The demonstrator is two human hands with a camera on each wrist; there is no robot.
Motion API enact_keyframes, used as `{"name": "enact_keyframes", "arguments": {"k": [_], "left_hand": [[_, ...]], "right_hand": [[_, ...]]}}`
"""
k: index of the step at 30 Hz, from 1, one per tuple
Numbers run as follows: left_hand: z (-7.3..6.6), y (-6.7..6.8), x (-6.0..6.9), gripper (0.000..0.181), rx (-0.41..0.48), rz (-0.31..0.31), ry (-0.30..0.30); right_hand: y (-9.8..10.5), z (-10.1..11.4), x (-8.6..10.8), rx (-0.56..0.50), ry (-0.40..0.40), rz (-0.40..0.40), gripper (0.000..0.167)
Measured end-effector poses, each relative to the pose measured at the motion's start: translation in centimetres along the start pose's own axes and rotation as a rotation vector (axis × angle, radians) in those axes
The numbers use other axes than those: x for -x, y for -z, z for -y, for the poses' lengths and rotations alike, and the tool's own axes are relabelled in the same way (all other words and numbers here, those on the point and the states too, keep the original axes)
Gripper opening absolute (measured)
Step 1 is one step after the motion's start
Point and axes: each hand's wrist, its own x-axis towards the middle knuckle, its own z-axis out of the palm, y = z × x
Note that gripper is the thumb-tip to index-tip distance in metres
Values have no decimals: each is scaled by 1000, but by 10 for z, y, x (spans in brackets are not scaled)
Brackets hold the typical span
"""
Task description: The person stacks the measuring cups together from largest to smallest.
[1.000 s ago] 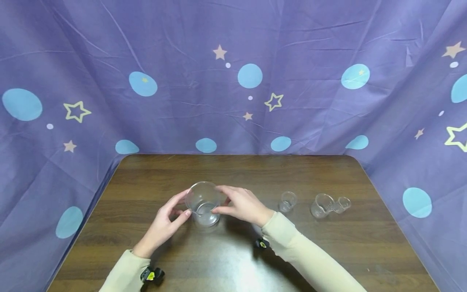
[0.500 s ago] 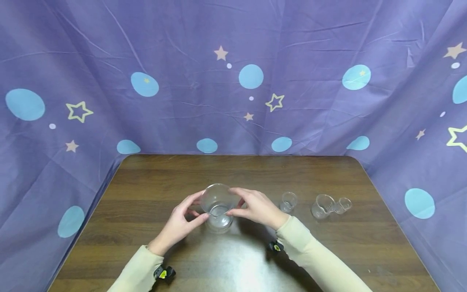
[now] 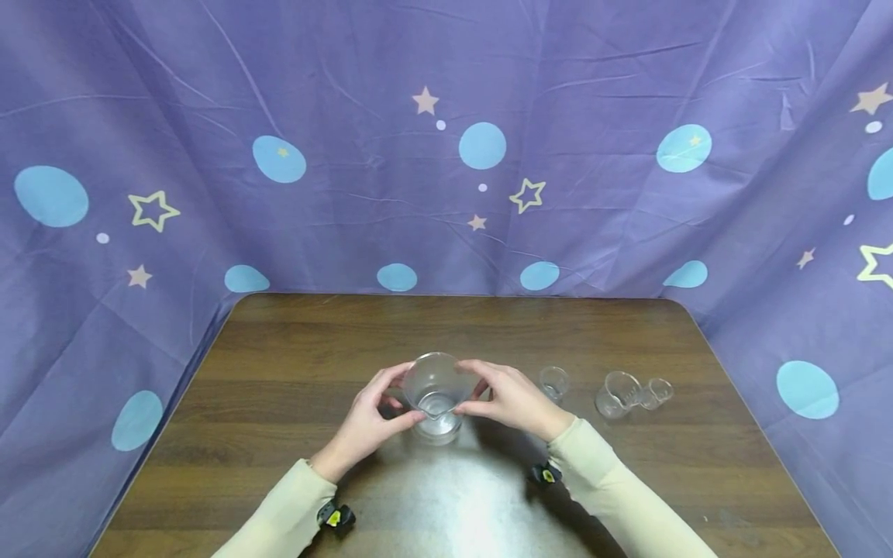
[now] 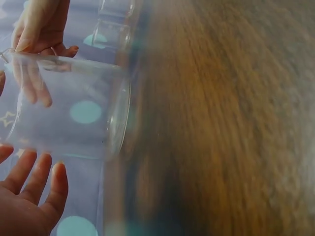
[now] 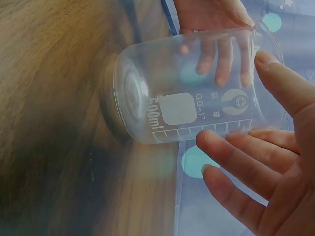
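A clear glass beaker (image 3: 437, 395), with a pouring spout at its rim, stands between both hands near the middle of the table. White print reading 500ml and a scale show on the beaker (image 5: 197, 105) in the right wrist view. My left hand (image 3: 366, 426) holds it by the left side of the upper wall, thumb near the spout. From the right, my right hand (image 3: 512, 399) grips the upper part with thumb and fingers. Its base (image 5: 129, 96) is close to the tabletop; whether it touches, I cannot tell.
To the right of the right hand is a small glass beaker (image 3: 554, 383). Farther right, a medium beaker (image 3: 614, 399) and another small one (image 3: 656, 394) stand side by side. A purple patterned curtain (image 3: 446, 240) surrounds the wooden table (image 3: 314, 333).
Both hands have carried the large beaker rightward and slightly toward the person. The right hand now partly covers the nearest small beaker in the head view. The other beakers have stayed put.
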Motion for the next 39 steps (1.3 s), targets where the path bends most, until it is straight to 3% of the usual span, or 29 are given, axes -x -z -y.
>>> {"name": "enact_keyframes", "arguments": {"k": [23, 39], "left_hand": [[-1, -33, -17, 83, 67, 88, 28], [-2, -44, -19, 87, 61, 123, 77]], "right_hand": [[10, -17, 25, -101, -26, -41, 59], [13, -29, 30, -164, -9, 6, 60]]}}
